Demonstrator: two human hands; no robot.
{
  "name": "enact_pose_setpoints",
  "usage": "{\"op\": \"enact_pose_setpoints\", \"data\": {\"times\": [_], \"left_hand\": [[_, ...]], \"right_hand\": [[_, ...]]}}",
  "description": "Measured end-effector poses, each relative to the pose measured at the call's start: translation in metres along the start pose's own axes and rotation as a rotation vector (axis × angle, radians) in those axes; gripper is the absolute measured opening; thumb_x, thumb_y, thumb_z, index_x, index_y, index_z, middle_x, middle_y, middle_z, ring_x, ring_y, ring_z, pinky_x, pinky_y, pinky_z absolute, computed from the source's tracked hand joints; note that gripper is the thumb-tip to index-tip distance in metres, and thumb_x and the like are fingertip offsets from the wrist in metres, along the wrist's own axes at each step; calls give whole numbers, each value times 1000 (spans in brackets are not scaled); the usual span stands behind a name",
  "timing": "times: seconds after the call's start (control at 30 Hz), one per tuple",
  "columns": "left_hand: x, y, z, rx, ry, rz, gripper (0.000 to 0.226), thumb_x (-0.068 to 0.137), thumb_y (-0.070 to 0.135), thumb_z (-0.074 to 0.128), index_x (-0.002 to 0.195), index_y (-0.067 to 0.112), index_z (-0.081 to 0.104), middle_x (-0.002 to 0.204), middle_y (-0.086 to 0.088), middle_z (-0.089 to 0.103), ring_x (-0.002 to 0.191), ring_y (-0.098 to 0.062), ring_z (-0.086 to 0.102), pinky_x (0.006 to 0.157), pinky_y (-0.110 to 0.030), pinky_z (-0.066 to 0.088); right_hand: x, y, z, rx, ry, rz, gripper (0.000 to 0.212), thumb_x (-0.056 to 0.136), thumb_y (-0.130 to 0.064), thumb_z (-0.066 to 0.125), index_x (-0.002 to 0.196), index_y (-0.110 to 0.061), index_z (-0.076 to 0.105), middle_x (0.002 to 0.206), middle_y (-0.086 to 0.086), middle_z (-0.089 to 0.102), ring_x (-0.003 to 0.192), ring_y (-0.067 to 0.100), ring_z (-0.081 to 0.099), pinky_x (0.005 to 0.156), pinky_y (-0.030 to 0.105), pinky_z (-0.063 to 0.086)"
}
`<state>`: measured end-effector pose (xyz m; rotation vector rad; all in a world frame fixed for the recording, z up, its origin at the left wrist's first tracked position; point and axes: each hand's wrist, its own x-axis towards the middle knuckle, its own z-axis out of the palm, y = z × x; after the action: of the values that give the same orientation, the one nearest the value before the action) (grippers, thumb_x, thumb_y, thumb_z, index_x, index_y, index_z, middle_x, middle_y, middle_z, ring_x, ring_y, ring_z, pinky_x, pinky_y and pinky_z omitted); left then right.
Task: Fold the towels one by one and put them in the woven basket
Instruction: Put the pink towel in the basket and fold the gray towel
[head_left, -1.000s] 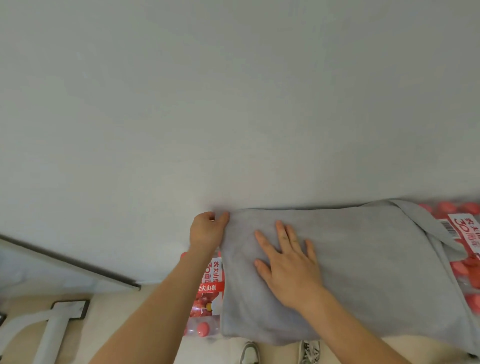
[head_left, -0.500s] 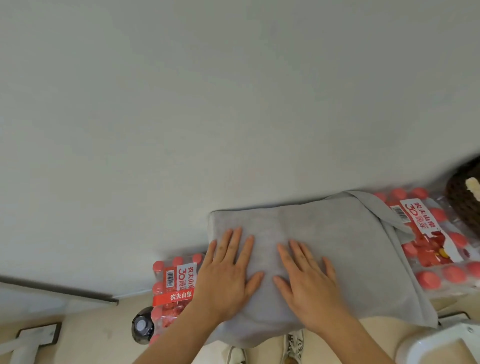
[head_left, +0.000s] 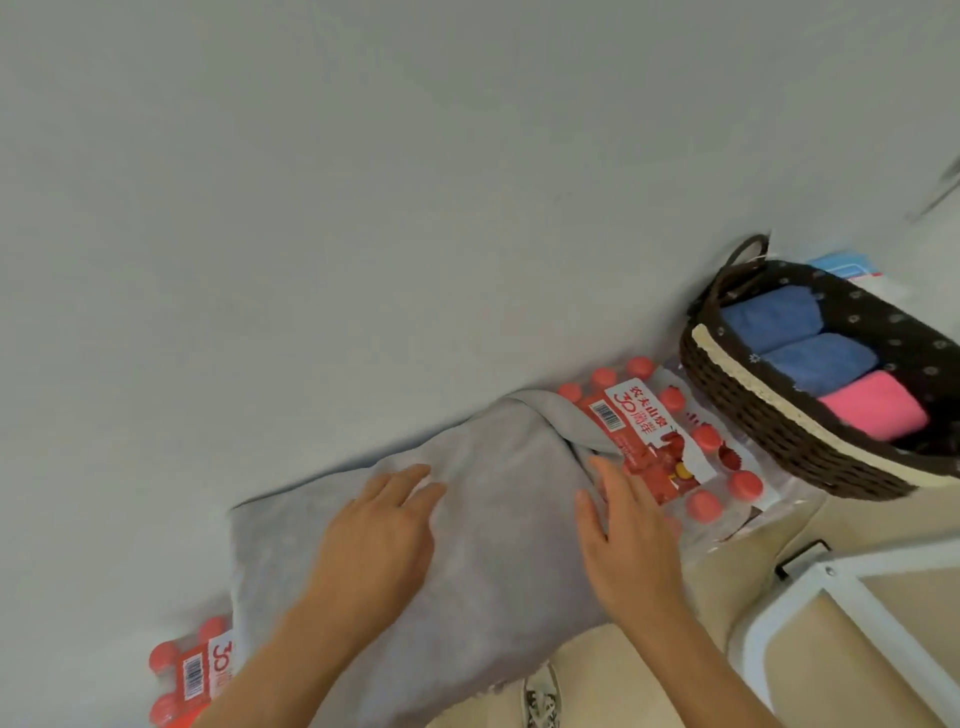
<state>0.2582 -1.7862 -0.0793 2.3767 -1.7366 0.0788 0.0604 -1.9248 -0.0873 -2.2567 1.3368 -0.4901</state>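
My left hand (head_left: 376, 540) flat on grey towel (head_left: 498, 530), palm down, fingers spread, holding nothing. My right hand (head_left: 626, 540) open at towel's right edge, fingers straight, touching cloth, not gripping. Towel lies folded on packs of red-capped bottles (head_left: 670, 436), against grey wall (head_left: 363, 208); 1 corner turned over at upper right. Second bottle pack (head_left: 189, 670) shows under towel's left end. Woven basket (head_left: 779, 415) just right of bottles, holds 2 blue towels (head_left: 795, 332) and 1 pink towel (head_left: 872, 405), side by side.
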Motion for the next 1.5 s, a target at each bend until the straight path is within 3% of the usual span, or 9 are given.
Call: {"op": "enact_pose_setpoints", "data": {"times": [0.3,0.5,0.6,0.7,0.87,0.97,1.1,1.2,1.5], "left_hand": [[130,121,57,-160,-122,200,37,83,24,58,120,26,59,129,3,56,100,-23,61,68,-35,56],[142,109,15,-524,8,22,25,82,16,57,97,31,71,92,18,70,77,1,60,72,-19,47],[150,100,-15,-725,59,-130,30,85,8,66,84,38,70,69,26,65,55,1,56,62,-18,47],[161,95,-27,-846,200,-276,24,86,9,65,81,32,68,58,10,64,50,-8,61,61,-28,55],[182,102,-20,-798,309,-313,15,88,13,63,83,25,69,64,8,68,62,-9,66,68,-27,55],[200,110,-1,-681,247,-238,8,89,21,62,85,20,70,70,5,67,68,-17,65,70,-34,53],[229,121,25,-451,221,-101,17,91,21,58,75,17,61,62,6,54,58,-17,50,59,-29,39],[246,130,46,-305,201,21,17,91,20,58,77,12,62,66,-4,61,61,-25,55,58,-28,37],[285,161,84,-102,-27,178,37,94,16,45,130,16,49,110,-14,64,89,-40,61,74,-43,49]], "right_hand": [[31,60,-9,179,-13,136,36,90,-25,58,125,-25,57,109,1,56,103,22,56,86,41,50],[50,55,-28,343,-217,-4,62,87,-39,60,141,-43,31,140,-17,40,130,7,32,107,35,33],[66,41,-33,315,-286,-62,41,90,-39,55,129,-40,45,121,-13,58,114,10,51,101,36,38],[71,33,-40,228,-235,-127,25,93,-32,49,118,-27,56,97,-6,68,86,14,62,83,38,51],[50,62,-68,264,-183,9,29,95,-27,51,125,-27,53,109,-10,66,98,12,62,87,28,51],[38,96,-79,345,-179,195,9,92,-25,58,99,-30,61,91,-18,66,83,0,60,70,15,48],[32,127,-90,637,-138,447,4,85,-19,69,86,-21,71,81,-6,72,78,12,66,71,28,54],[31,143,-94,851,-84,602,6,82,-11,71,88,-11,72,83,1,74,76,12,69,62,16,53],[43,178,-73,1150,219,928,13,85,-7,67,97,-11,66,90,9,69,82,20,63,71,27,49]]}}
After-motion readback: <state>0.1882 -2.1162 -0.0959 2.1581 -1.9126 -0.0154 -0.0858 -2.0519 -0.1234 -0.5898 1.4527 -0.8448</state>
